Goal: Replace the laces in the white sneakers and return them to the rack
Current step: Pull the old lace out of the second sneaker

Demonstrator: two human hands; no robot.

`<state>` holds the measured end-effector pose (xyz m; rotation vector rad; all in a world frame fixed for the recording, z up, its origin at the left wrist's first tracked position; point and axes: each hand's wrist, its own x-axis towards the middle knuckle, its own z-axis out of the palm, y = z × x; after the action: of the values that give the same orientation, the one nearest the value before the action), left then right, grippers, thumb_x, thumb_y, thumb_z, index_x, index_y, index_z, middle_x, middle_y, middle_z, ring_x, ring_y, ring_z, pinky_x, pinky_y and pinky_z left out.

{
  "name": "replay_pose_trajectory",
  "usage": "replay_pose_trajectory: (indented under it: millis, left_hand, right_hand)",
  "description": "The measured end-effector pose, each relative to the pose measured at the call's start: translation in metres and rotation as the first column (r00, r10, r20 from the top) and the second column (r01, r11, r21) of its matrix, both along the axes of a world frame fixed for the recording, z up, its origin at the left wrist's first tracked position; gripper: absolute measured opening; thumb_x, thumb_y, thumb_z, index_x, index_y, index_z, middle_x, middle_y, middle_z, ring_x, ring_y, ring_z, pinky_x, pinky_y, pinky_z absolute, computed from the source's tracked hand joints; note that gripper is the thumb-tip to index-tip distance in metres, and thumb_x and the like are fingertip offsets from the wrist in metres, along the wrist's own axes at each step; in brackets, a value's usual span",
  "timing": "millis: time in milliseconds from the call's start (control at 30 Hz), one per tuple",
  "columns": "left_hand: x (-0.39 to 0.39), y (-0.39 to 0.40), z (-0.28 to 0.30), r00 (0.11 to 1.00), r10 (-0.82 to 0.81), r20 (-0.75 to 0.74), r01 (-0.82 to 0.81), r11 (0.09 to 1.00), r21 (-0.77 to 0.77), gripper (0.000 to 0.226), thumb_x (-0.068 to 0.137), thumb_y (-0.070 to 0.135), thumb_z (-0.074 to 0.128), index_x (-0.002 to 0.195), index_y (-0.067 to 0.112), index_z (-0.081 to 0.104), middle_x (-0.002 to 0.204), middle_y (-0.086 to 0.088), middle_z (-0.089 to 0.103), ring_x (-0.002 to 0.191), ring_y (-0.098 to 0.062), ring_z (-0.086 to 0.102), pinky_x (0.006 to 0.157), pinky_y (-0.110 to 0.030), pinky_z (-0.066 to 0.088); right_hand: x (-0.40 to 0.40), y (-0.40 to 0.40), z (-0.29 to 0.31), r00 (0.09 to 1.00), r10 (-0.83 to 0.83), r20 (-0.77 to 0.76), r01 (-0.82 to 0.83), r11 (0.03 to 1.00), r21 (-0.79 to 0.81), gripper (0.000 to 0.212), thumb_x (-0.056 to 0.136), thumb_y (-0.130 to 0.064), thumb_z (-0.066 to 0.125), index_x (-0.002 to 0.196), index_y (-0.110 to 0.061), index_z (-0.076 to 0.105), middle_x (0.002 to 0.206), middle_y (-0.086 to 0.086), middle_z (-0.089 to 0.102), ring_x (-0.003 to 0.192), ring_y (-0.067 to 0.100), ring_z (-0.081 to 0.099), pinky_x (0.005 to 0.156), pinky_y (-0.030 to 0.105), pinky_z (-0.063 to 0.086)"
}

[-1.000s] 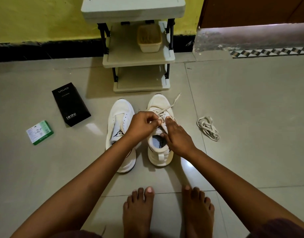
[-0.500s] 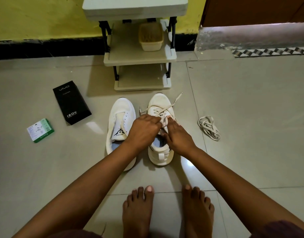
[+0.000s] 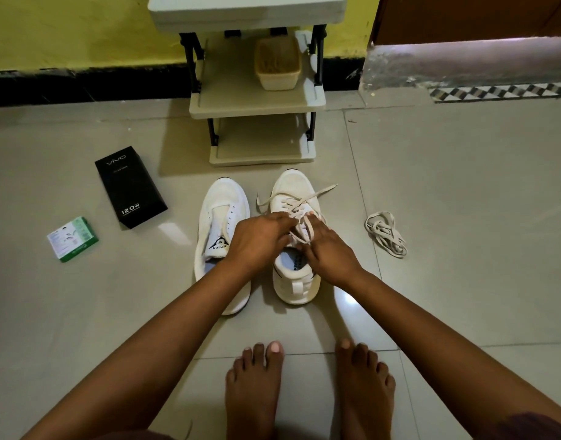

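Both forearms are bare from the near edge of the view up to the wrists; the left hand [image 3: 260, 241] and the right hand [image 3: 331, 249] wear no rings, bands or gloves; a strip of dark maroon cloth [image 3: 536, 427] shows at the near right corner, and a like strip at the near left; both feet [image 3: 307, 395] are bare, with pale toenails.

White sneakers [image 3: 260, 236], black box [image 3: 130, 185], yellow wall [image 3: 66, 30], seemingly cream laces [image 3: 385, 233].
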<state>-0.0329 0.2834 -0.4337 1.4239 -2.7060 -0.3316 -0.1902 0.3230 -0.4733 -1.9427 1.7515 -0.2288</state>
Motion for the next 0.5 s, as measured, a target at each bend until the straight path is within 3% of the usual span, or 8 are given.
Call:
replay_pose_trajectory:
  millis: [100, 167, 200, 300, 367, 433, 500]
  left_hand:
    - [-0.009, -0.003, 0.001, 1.000, -0.001, -0.009, 0.000, 0.999, -0.053, 0.028, 0.082, 0.030, 0.048, 0.091, 0.012, 0.067, 0.093, -0.010, 0.069, 0.087, -0.032, 0.065, 0.066, -0.035, 0.049]
    - [-0.014, -0.007, 0.002, 0.999, 0.025, -0.026, -0.026, 0.997, -0.069, 0.016, 0.083, 0.022, 0.057, 0.086, 0.011, 0.067, 0.089, -0.011, 0.069, 0.085, -0.034, 0.064, 0.066, -0.034, 0.046]
    - [-0.015, -0.005, 0.004, 0.989, 0.081, -0.123, -0.084, 0.996, -0.024, 0.019, 0.084, 0.025, 0.057, 0.090, 0.012, 0.069, 0.092, -0.010, 0.070, 0.089, -0.032, 0.064, 0.070, -0.033, 0.047]
    - [-0.011, -0.004, 0.013, 0.853, 0.271, -0.447, -0.100, 0.924, 0.370, 0.025, 0.083, 0.030, 0.062, 0.089, 0.010, 0.074, 0.086, -0.008, 0.072, 0.084, -0.023, 0.065, 0.076, -0.034, 0.048]
    - [-0.007, -0.004, 0.017, 0.788, 0.325, -0.523, -0.062, 0.887, 0.457, 0.015, 0.085, 0.019, 0.067, 0.089, 0.007, 0.074, 0.089, -0.010, 0.072, 0.087, -0.021, 0.065, 0.079, -0.032, 0.048]
    - [-0.001, -0.006, 0.015, 0.868, 0.252, -0.428, -0.089, 0.926, 0.366, 0.021, 0.085, 0.019, 0.066, 0.104, 0.011, 0.072, 0.117, -0.006, 0.066, 0.111, -0.020, 0.059, 0.090, -0.030, 0.043]
    - [0.003, -0.008, 0.009, 0.979, 0.104, -0.174, -0.062, 0.971, 0.231, 0.035, 0.087, 0.028, 0.063, 0.122, 0.022, 0.063, 0.137, 0.003, 0.053, 0.126, -0.017, 0.047, 0.096, -0.028, 0.039]
  right_hand:
    - [0.001, -0.001, -0.003, 1.000, -0.001, -0.011, 0.001, 1.000, -0.020, 0.059, 0.099, -0.032, 0.038, 0.150, -0.011, 0.016, 0.157, 0.007, 0.018, 0.142, 0.022, 0.022, 0.111, 0.029, 0.025]
    - [0.001, -0.002, -0.003, 1.000, -0.016, -0.007, 0.016, 0.999, -0.029, 0.058, 0.098, -0.033, 0.039, 0.149, -0.012, 0.022, 0.153, 0.010, 0.027, 0.137, 0.026, 0.032, 0.108, 0.033, 0.031]
    - [0.000, -0.001, -0.003, 1.000, -0.015, -0.012, 0.015, 1.000, -0.026, 0.058, 0.098, -0.033, 0.039, 0.148, -0.011, 0.021, 0.152, 0.011, 0.028, 0.136, 0.027, 0.033, 0.107, 0.033, 0.032]
    - [-0.002, 0.000, -0.003, 1.000, 0.013, -0.008, -0.013, 1.000, -0.003, 0.061, 0.100, -0.032, 0.037, 0.150, -0.008, 0.013, 0.157, 0.009, 0.015, 0.143, 0.022, 0.020, 0.111, 0.030, 0.024]
    - [-0.001, -0.001, -0.004, 1.000, 0.008, 0.016, -0.008, 1.000, -0.014, 0.062, 0.100, -0.032, 0.038, 0.150, -0.008, 0.012, 0.157, 0.008, 0.014, 0.144, 0.021, 0.018, 0.113, 0.031, 0.023]
    - [0.000, -0.001, -0.004, 1.000, 0.009, 0.012, -0.009, 1.000, -0.013, 0.061, 0.100, -0.033, 0.037, 0.150, -0.008, 0.012, 0.157, 0.008, 0.014, 0.144, 0.020, 0.017, 0.113, 0.030, 0.021]
    - [0.001, -0.001, -0.003, 1.000, 0.013, -0.002, -0.013, 1.000, -0.001, 0.061, 0.100, -0.032, 0.036, 0.150, -0.008, 0.010, 0.158, 0.008, 0.012, 0.145, 0.019, 0.015, 0.113, 0.028, 0.018]
